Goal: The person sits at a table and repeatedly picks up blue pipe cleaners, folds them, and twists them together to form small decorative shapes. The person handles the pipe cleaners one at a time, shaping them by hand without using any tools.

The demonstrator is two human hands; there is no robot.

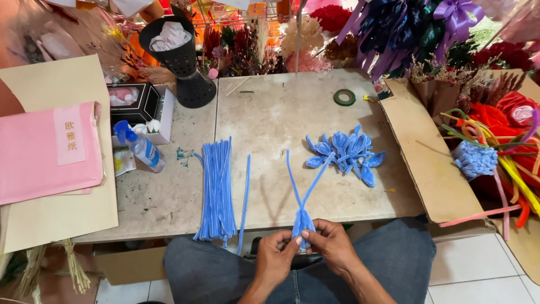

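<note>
head view | left hand (277,254) and right hand (329,243) together, both pinching a folded blue pipe cleaner (304,194) at the table edge (169,228) over the lap — its two ends cross upward | straight bundle (216,188) left, finished petals (346,152) beyond

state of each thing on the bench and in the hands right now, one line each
left hand: pinching the folded blue pipe cleaner
right hand: pinching it from the other side
folded blue pipe cleaner: bent at the base, two ends crossing upward
straight pipe cleaner bundle: lying flat, unbent
single pipe cleaner: straight, lying apart
blue petal pile: shaped into loops, heaped
green tape roll: lying flat
spray bottle: on its side
cardboard box: open
</note>
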